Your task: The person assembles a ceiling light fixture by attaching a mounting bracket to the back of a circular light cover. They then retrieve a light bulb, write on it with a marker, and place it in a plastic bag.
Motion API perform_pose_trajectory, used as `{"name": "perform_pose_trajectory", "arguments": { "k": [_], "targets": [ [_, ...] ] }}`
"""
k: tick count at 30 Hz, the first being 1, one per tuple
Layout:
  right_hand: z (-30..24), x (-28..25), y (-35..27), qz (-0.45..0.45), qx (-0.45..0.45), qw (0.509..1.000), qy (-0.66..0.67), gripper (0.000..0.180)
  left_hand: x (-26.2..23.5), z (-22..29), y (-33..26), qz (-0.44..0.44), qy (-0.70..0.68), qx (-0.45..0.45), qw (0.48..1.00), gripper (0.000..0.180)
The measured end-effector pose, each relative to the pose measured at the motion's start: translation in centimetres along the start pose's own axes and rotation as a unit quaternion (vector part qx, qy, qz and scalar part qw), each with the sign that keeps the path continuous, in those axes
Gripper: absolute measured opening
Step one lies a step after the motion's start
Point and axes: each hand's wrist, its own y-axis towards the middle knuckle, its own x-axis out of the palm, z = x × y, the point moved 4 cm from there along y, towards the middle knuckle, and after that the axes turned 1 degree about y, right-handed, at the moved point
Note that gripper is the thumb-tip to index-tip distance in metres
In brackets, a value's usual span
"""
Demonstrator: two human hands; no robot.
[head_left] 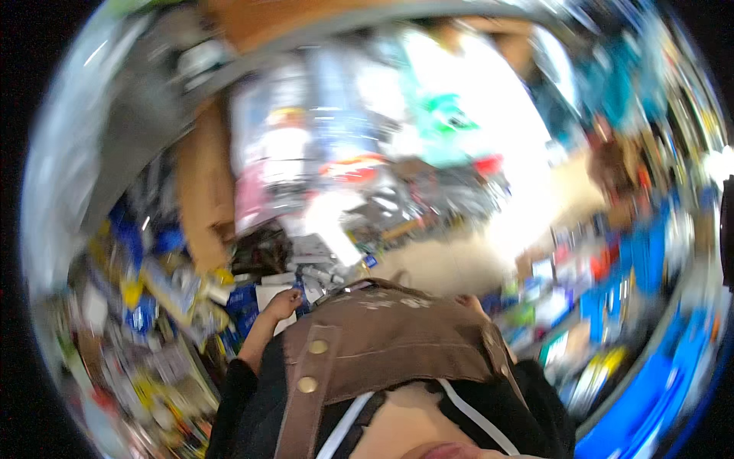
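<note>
My left hand (284, 304) hangs beside the brown apron (397, 329), its fingers curled in, with nothing visible in them. Close to it is a pale, box-like thing (267, 294), and I cannot tell whether the hand touches it. My right hand (472, 304) shows only in part past the apron's right side. The apron's edge hides most of its fingers, so what it holds, if anything, cannot be seen.
Motion smears most of the view. Plastic-wrapped goods (336, 130) hang or stand ahead, beside a brown cardboard piece (205, 191). Small mixed packages (153, 306) crowd the left. Blue bins (642, 256) line the right. Pale floor (451, 260) shows between.
</note>
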Motion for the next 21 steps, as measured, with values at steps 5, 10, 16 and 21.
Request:
{"name": "perform_pose_trajectory", "arguments": {
  "k": [5,10,16,21],
  "targets": [
    [-13.7,-4.1,3.0,-0.066,-0.003,0.987,-0.144,0.018,-2.4,5.1,-8.3,0.100,-0.013,-0.050,0.994,0.036],
    [-23.5,0.6,8.9,-0.164,-0.058,0.946,-0.275,0.023,-6.3,-1.3,-20.6,0.149,-0.021,-0.236,0.960,0.030],
    [-29.8,13.0,8.5,-0.275,-0.126,0.879,-0.369,0.032,-21.4,-0.1,-38.5,0.611,-0.056,-0.312,0.726,0.031],
    [-33.2,24.0,5.0,-0.384,-0.256,0.802,-0.378,0.042,-31.9,-4.6,-38.1,0.727,-0.019,-0.235,0.644,0.082]
  ]
}}
